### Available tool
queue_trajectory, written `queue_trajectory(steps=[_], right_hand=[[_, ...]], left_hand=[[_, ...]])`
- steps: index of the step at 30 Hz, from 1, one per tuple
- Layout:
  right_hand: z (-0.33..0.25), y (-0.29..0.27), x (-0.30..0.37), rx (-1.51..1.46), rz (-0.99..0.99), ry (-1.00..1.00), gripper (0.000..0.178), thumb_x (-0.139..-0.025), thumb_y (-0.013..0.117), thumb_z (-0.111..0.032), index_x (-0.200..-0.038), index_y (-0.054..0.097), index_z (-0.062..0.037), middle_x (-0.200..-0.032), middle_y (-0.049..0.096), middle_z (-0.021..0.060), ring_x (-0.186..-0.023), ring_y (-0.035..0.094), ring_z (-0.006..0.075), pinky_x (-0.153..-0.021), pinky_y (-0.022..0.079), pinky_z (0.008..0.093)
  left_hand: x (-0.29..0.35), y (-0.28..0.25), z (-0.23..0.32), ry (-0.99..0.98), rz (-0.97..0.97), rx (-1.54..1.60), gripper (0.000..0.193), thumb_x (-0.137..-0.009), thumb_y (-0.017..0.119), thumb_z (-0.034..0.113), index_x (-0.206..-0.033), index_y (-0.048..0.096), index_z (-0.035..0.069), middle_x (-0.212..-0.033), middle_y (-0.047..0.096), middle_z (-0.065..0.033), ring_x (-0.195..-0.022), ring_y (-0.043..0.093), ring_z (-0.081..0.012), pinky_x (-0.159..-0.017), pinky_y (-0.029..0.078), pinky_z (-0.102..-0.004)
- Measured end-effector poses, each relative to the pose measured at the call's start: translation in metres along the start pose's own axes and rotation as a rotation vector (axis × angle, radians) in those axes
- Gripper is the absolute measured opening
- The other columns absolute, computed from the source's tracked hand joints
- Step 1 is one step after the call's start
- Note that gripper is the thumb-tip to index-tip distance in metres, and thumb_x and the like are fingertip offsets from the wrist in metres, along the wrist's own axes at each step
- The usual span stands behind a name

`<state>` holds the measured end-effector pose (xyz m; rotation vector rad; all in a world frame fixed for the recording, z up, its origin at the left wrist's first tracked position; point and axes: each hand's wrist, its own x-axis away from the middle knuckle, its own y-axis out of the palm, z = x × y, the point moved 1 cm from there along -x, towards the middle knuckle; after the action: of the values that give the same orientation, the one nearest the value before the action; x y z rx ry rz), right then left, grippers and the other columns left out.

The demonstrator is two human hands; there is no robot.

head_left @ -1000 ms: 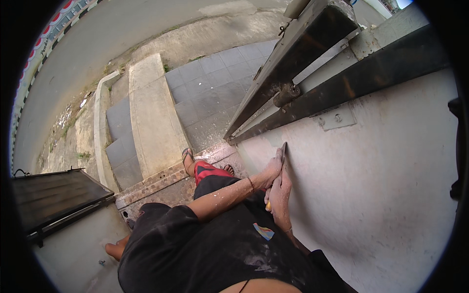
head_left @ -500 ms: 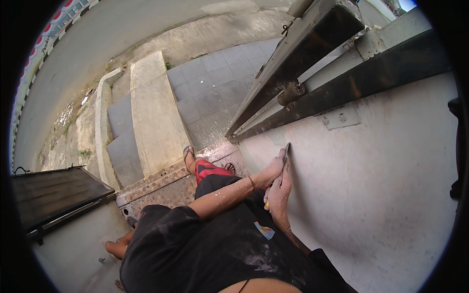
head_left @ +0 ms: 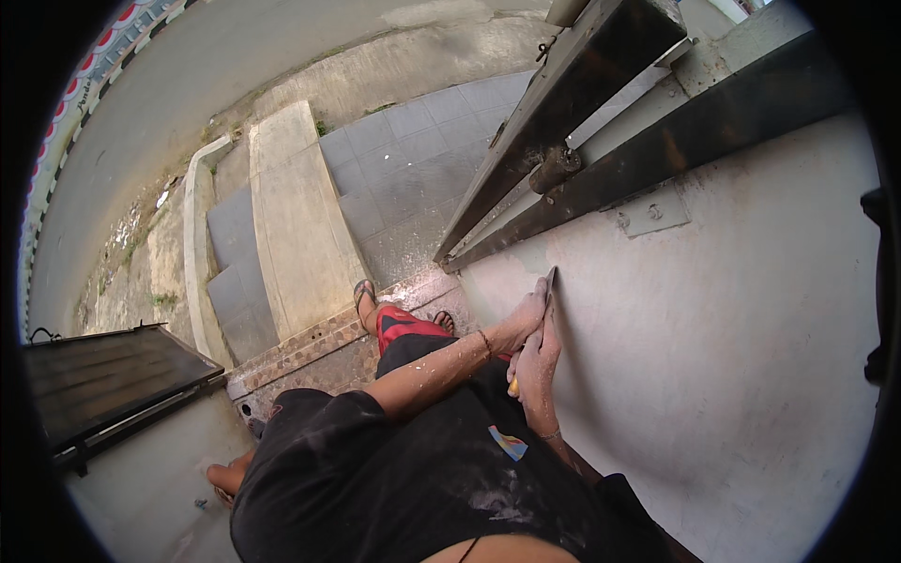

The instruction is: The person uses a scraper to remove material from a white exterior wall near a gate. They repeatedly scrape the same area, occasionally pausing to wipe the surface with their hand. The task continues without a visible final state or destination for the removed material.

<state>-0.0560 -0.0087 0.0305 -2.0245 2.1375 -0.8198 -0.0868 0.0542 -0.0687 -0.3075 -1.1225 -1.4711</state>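
We are looking down along a pale wall that is filling the right side of our view. A dark shirt is covering the lower middle (it is carrying whitish smudges and a small coloured patch). Two dark metal beams are meeting at a narrow angle above our hands, the lower one running along the wall. A concrete strip is stretching out on the left, with grey tiles lying on both sides of it. A flat metal plate is sitting just under the lower beam.

Our dusty right hand is wrapping around a slim bladed tool, and its yellow end is poking out below. Our left hand is resting against the right, its fingers pressing together along the blade; we cannot tell whether they are gripping it. The tool is pointing away from us at the wall, its tip near the beams' meeting point.
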Motion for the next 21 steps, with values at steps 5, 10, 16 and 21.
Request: queue_trajectory(steps=[5, 10, 16, 21], right_hand=[[-0.005, -0.003, 0.002, 0.083, 0.057, -0.101, 0.047, -0.101, 0.032, -0.006, -0.147, 0.035, 0.0034, -0.124, 0.059, 0.0259, -0.110, 0.062, 0.0322, -0.096, 0.048, 0.0376], [0.001, 0.002, 0.000, -0.004, 0.026, -0.042, 0.048, -0.101, 0.031, -0.007, -0.149, 0.034, -0.0009, -0.110, 0.062, 0.0222, -0.083, 0.066, 0.0252, -0.073, 0.054, 0.0330], [0.003, 0.001, -0.002, 0.016, -0.059, 0.078, 0.050, -0.101, 0.030, -0.006, -0.151, 0.032, -0.0014, -0.118, 0.060, 0.0245, -0.094, 0.064, 0.0280, -0.081, 0.052, 0.0343], [0.000, 0.000, 0.003, 0.015, 0.042, -0.031, 0.051, -0.099, 0.031, -0.005, -0.150, 0.031, -0.0006, -0.128, 0.056, 0.0282, -0.113, 0.062, 0.0339, -0.094, 0.050, 0.0377]], left_hand=[[-0.007, 0.000, -0.003, 0.019, 0.011, -0.017, 0.055, -0.102, 0.031, 0.054, -0.075, 0.049, 0.010, -0.065, 0.047, -0.0024, -0.058, 0.045, -0.0180, -0.056, 0.041, -0.0375], [-0.009, -0.002, -0.006, -0.062, 0.034, -0.019, 0.055, -0.102, 0.030, 0.053, -0.075, 0.051, 0.009, -0.066, 0.048, -0.0031, -0.059, 0.046, -0.0185, -0.056, 0.041, -0.0371], [-0.014, -0.003, -0.011, -0.039, 0.021, -0.012, 0.054, -0.102, 0.031, 0.051, -0.077, 0.051, 0.009, -0.067, 0.049, -0.0036, -0.061, 0.047, -0.0192, -0.059, 0.042, -0.0385], [-0.016, -0.003, -0.011, 0.032, 0.002, -0.038, 0.053, -0.102, 0.032, 0.052, -0.076, 0.051, 0.009, -0.066, 0.049, -0.0028, -0.059, 0.047, -0.0182, -0.058, 0.042, -0.0378]])
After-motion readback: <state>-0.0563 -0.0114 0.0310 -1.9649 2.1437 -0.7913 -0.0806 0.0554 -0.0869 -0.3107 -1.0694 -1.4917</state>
